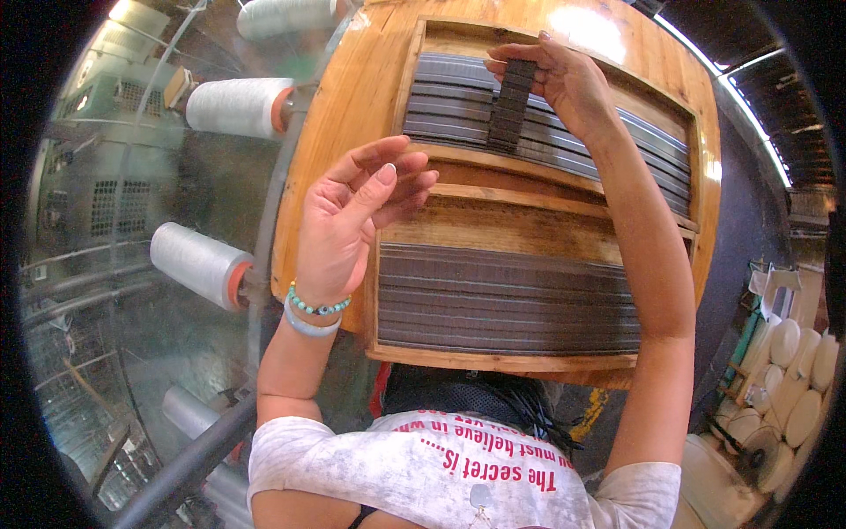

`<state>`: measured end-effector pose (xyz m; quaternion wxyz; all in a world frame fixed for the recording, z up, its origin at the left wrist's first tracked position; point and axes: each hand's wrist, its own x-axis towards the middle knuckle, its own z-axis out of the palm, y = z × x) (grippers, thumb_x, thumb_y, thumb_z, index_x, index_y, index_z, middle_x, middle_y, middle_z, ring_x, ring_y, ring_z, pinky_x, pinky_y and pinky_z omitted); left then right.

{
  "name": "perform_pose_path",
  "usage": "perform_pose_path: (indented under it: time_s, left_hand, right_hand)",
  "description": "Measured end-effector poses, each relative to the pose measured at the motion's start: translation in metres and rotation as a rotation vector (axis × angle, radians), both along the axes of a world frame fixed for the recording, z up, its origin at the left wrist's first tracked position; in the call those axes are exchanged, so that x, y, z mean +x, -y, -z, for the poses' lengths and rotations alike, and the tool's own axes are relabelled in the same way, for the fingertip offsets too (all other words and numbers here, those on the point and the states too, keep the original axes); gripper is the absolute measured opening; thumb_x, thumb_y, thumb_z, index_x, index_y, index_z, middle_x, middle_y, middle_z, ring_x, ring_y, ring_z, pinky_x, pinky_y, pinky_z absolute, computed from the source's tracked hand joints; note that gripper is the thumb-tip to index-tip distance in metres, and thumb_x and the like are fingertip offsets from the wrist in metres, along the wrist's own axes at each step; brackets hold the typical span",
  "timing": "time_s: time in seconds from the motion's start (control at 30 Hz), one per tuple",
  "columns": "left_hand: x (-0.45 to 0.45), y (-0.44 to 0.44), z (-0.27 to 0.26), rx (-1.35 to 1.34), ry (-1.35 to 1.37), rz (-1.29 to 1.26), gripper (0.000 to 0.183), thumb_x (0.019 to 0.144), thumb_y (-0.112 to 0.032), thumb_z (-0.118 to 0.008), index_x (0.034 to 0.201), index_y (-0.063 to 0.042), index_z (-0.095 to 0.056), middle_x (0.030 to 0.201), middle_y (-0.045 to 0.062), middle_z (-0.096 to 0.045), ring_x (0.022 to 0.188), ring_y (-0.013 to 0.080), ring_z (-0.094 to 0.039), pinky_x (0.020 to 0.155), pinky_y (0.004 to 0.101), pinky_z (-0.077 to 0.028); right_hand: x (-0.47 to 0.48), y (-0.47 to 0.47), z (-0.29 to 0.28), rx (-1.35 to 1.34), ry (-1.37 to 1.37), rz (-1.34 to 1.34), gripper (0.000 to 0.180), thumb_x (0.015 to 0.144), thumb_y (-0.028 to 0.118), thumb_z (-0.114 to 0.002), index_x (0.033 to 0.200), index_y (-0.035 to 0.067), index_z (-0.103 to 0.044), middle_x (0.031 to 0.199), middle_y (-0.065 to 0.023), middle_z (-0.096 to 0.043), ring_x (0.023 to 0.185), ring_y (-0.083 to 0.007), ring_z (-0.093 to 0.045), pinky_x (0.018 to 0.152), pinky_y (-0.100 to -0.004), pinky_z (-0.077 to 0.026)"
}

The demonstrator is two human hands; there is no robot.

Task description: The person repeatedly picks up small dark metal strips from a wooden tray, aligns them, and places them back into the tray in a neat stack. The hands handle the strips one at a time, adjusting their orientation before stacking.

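My right hand grips the upper end of a short, dark segmented bundle of thin pieces. Its lower end hangs over or rests on the contents of the far wooden tray; which of the two I cannot tell. Rows of thin dark strips, apparently metal, fill much of that tray. Left of the trays, my left hand is raised palm-in, fingers loosely curled and apart, holding nothing. Closer to my body lies a second wooden tray, packed with similar dark rows. My right forearm covers part of both trays.
Both trays rest on a varnished wooden table. White yarn cones with orange ends sit on a metal frame to the left. Several pale round pieces are stacked at the far right. A dark pipe crosses the lower left.
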<state>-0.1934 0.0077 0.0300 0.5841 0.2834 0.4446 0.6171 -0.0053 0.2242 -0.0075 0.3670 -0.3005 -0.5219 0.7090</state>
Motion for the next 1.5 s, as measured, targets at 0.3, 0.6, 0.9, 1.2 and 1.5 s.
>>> perform_pose_path:
  time_s: [0.3, 0.6, 0.9, 1.2, 1.5]
  left_hand:
    - [-0.007, -0.037, 0.016, 0.179, -0.420, -0.080, 0.022, 0.092, -0.007, -0.056, 0.112, 0.002, -0.061, 0.109, 0.012, -0.066, 0.102, 0.0204, -0.064, 0.086, 0.0285, -0.051]
    - [-0.007, -0.102, 0.021, 0.907, -1.548, 0.308, 0.030, 0.084, -0.007, -0.063, 0.113, -0.011, -0.064, 0.123, 0.003, -0.061, 0.126, 0.0266, -0.047, 0.107, 0.0415, -0.035]
    - [0.024, -0.096, 0.041, 0.877, -1.437, 0.691, 0.045, 0.092, -0.017, -0.052, 0.134, -0.005, -0.044, 0.136, 0.015, -0.048, 0.127, 0.0318, -0.045, 0.109, 0.0415, -0.033]
    - [0.020, -0.098, 0.045, 0.843, -1.394, 0.690, 0.043, 0.092, -0.017, -0.052, 0.133, -0.004, -0.045, 0.133, 0.021, -0.049, 0.121, 0.0372, -0.048, 0.106, 0.0430, -0.036]
    - [0.020, -0.097, 0.044, 0.817, -1.401, 0.699, 0.044, 0.093, -0.019, -0.050, 0.134, -0.005, -0.044, 0.134, 0.022, -0.048, 0.122, 0.0379, -0.048, 0.104, 0.0431, -0.038]
  right_hand:
    - [-0.007, 0.002, 0.003, -0.002, 0.021, -0.034, 0.049, 0.101, 0.032, -0.030, 0.114, -0.006, -0.058, 0.112, -0.0198, -0.063, 0.105, -0.0253, -0.062, 0.095, -0.0364, -0.047]
    - [-0.005, -0.001, 0.006, -0.070, -0.007, -0.052, 0.048, 0.101, 0.032, -0.032, 0.115, -0.006, -0.058, 0.115, -0.0187, -0.062, 0.105, -0.0240, -0.061, 0.094, -0.0358, -0.048]
    - [-0.006, 0.004, 0.007, -0.165, -0.028, -0.030, 0.050, 0.101, 0.031, -0.029, 0.116, -0.009, -0.056, 0.116, -0.0202, -0.061, 0.110, -0.0254, -0.059, 0.100, -0.0373, -0.043]
    - [-0.007, -0.007, 0.011, -0.128, -0.015, -0.062, 0.051, 0.101, 0.030, -0.029, 0.111, -0.010, -0.058, 0.110, -0.0208, -0.064, 0.107, -0.0254, -0.061, 0.096, -0.0366, -0.044]
    - [-0.009, -0.028, 0.013, -0.090, -0.027, 0.001, 0.048, 0.100, 0.032, -0.034, 0.108, -0.008, -0.060, 0.106, -0.0205, -0.065, 0.102, -0.0272, -0.063, 0.092, -0.0359, -0.046]
